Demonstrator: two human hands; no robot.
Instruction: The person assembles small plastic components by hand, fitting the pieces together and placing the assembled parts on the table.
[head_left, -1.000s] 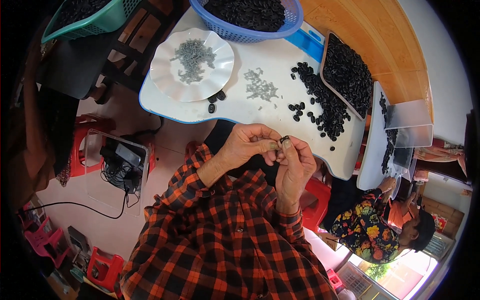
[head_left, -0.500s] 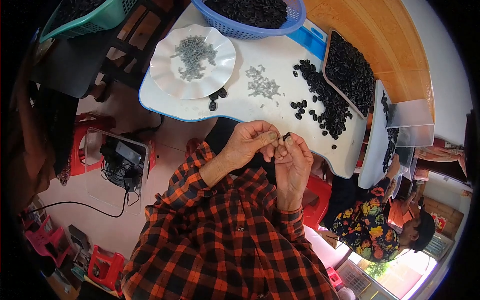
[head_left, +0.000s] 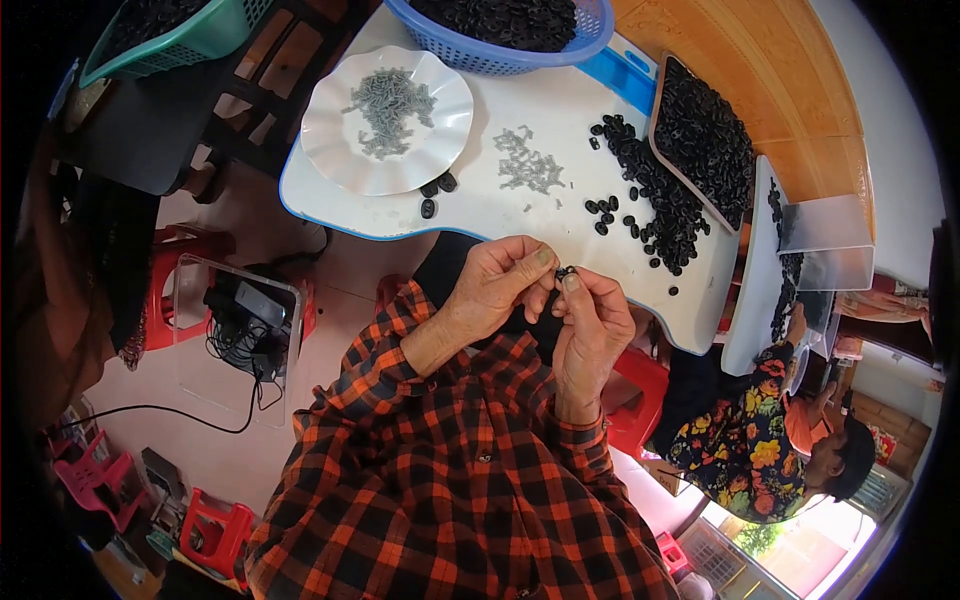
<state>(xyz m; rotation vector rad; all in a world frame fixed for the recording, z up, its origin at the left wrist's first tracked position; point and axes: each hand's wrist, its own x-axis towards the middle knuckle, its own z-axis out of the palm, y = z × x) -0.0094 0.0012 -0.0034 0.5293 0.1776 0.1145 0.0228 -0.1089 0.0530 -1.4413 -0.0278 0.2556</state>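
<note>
Fingertips of the two hands come closer together than half a second ago, meeting around a small black piece [head_left: 565, 271].

From where I stand, the right hand [head_left: 592, 330] pinches that piece between thumb and forefinger, its grip closed, just off the near edge of the white desk [head_left: 480, 215]. The left hand [head_left: 490, 290] has its thumb bent toward its curled fingers, right beside the piece; I cannot tell whether its grip has hold of anything. On the desk, a wavy-rimmed white plate [head_left: 325, 150] holds a heap of little grey pegs [head_left: 390, 110], more pale pegs [head_left: 530, 168] lie right of it, and loose black pieces [head_left: 660, 200] spread beside a full tray [head_left: 692, 190]. Behind the plate stands a blue basket [head_left: 490, 58].
</note>
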